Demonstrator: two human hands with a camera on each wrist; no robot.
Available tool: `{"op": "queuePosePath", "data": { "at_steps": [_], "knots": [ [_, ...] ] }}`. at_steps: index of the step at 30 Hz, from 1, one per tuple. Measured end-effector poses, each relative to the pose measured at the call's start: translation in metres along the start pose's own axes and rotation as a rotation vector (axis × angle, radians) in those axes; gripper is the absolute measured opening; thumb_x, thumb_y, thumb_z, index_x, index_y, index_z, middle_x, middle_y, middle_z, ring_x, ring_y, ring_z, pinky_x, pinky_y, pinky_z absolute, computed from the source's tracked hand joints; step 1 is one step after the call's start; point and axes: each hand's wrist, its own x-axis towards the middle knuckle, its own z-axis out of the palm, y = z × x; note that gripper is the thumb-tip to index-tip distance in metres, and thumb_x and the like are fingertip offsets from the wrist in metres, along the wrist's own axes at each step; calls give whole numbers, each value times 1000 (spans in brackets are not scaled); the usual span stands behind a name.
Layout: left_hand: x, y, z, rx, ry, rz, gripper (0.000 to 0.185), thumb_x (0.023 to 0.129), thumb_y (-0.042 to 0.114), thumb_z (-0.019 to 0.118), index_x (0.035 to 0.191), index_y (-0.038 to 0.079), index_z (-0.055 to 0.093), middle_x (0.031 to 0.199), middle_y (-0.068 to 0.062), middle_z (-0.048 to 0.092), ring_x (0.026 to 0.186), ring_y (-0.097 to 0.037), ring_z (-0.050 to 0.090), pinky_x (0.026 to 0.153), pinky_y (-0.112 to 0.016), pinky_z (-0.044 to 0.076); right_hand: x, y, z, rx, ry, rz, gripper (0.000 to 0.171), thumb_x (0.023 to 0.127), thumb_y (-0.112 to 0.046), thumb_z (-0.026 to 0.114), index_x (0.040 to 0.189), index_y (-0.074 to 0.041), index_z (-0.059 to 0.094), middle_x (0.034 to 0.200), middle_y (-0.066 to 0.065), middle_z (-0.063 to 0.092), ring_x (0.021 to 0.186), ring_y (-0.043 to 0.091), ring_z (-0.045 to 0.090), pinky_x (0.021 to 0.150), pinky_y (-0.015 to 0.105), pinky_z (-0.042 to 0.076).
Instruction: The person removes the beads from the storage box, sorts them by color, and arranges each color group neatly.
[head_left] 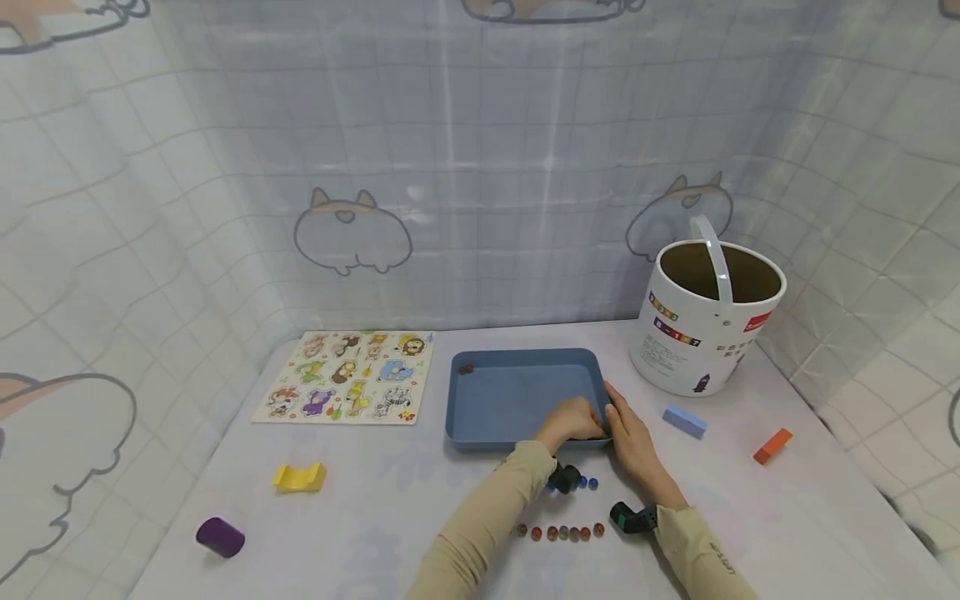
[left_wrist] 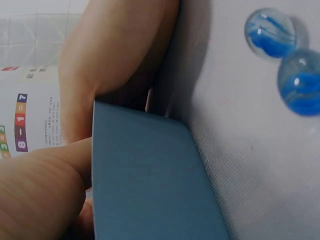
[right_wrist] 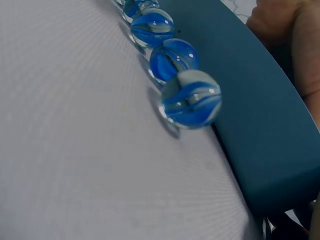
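Note:
A shallow blue-grey tray lies on the table, with a small brown piece in its far left corner. My left hand reaches over the near wall into the near right corner, fingers bent down; whatever is under them is hidden. Against the tray's right side rests my right hand, its fingers fairly straight along the wall. Close to the near wall, blue-swirled glass marbles stand in a row, partly covered by the left wrist in the head view. Nearer me is a row of several brownish-red marbles.
A white bucket with a handle stands at the back right, near a blue block and an orange block. Leftward are an animal puzzle board, a yellow block and a purple cylinder. Patterned curtains surround the table.

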Motion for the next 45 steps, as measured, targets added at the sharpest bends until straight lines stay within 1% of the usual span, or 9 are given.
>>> {"op": "queuePosePath", "data": {
  "at_steps": [6, 13, 17, 24, 28, 31, 35, 38, 45],
  "knots": [
    [-13, -12, -14, -154, 23, 59, 12, 87, 20, 71, 87, 10, 78, 77, 1, 72, 62, -11, 60, 61, -22, 48, -1, 0, 1, 2, -10, 9, 48, 107, -26, 32, 152, -9, 29, 152, 25, 35, 137, 49, 35, 108, 64, 29],
    [-37, -24, -53, -444, -55, 136, 19, 93, 18, 66, 104, 5, 72, 90, -9, 74, 90, -35, 68, 82, -44, 55, -1, 3, -5, 1, -19, 47, 51, 108, -33, 27, 154, -10, 26, 154, 25, 32, 139, 49, 31, 110, 64, 25],
    [-54, -37, -68, -512, -65, 165, 20, 94, 18, 65, 106, 4, 70, 95, -11, 73, 98, -42, 64, 87, -50, 52, 0, 3, -6, 7, -38, 61, 53, 108, -37, 25, 155, -12, 24, 156, 23, 28, 142, 48, 27, 112, 63, 21],
    [-83, -68, -84, -501, -48, 176, 17, 95, 21, 62, 107, 9, 68, 95, -7, 74, 93, -47, 60, 67, -35, 42, -1, 4, -8, -2, -28, 28, 52, 108, -33, 27, 154, -9, 25, 156, 24, 28, 141, 48, 27, 112, 63, 22],
    [-97, -83, -88, -497, -39, 186, 18, 96, 23, 61, 108, 10, 67, 95, -6, 73, 91, -48, 59, 65, -34, 42, 0, 3, -10, 0, -12, 21, 51, 108, -32, 28, 154, -10, 25, 156, 24, 28, 141, 48, 27, 112, 63, 22],
    [-110, -95, -88, -495, -43, 188, 19, 96, 20, 61, 107, 6, 67, 95, -9, 73, 92, -46, 61, 70, -38, 49, 1, 2, -9, 5, -32, 23, 52, 108, -34, 27, 154, -10, 24, 157, 23, 27, 143, 47, 26, 113, 61, 21],
    [-128, -113, -82, -460, -81, 182, 17, 95, 14, 62, 104, 1, 68, 93, -12, 73, 89, -40, 65, 75, -44, 54, 1, 0, -7, 6, -41, 29, 52, 108, -33, 27, 154, -9, 24, 157, 23, 27, 143, 47, 26, 113, 61, 21],
    [-136, -126, -74, -401, -85, 151, 12, 93, 12, 63, 99, 3, 70, 88, -8, 72, 76, -29, 64, 68, -40, 53, 0, -1, -6, 3, -39, 29, 52, 108, -33, 27, 154, -9, 24, 157, 23, 27, 143, 47, 26, 113, 61, 21],
    [-142, -145, -57, -315, -3, 83, 6, 83, 9, 71, 88, 5, 72, 74, -1, 68, 57, -10, 52, 53, -24, 43, -1, -1, -2, 2, -33, 15, 53, 107, -33, 29, 154, -8, 25, 156, 23, 29, 142, 47, 28, 112, 61, 22]
  ]
}}
